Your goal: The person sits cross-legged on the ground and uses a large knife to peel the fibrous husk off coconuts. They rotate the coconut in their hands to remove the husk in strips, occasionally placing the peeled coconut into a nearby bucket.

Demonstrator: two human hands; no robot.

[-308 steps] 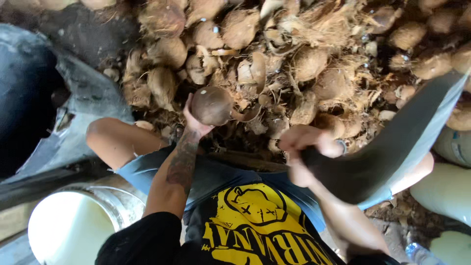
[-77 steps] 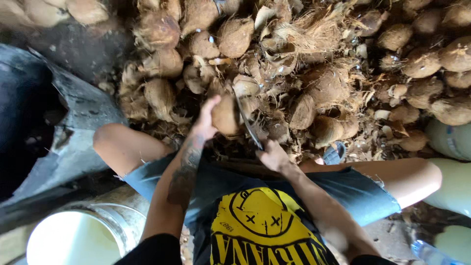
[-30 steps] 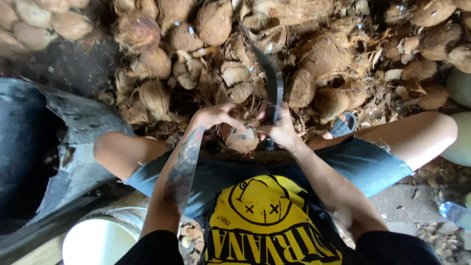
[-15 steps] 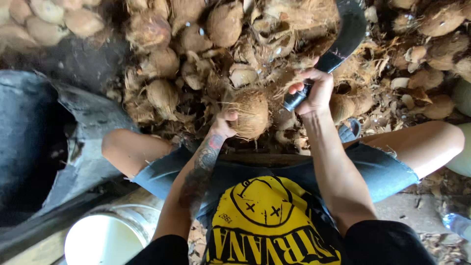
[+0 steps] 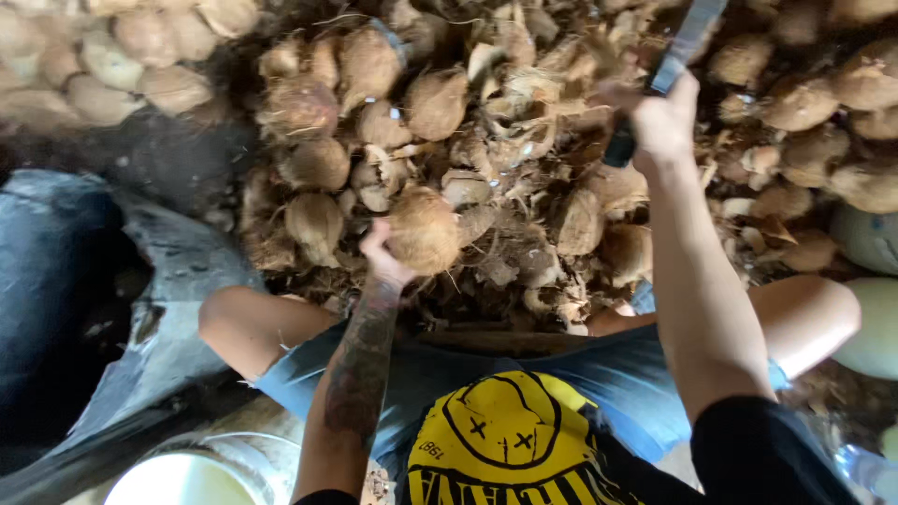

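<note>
Round, fibrous brown coconut (image 5: 426,229) above the husk pile; raised dark-handled blade (image 5: 666,70).

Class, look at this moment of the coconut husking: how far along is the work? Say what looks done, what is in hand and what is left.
Done: torn husk scraps litter the ground in front of the knees. In hand: the left hand steadies one fibrous coconut, while the right hand has a long blade raised above it. Left: a large pile of coconuts that look whole lies beyond, so much seems to remain.

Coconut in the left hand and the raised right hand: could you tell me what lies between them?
In the head view, loose husk scraps lie between the coconut and the right hand.
</note>
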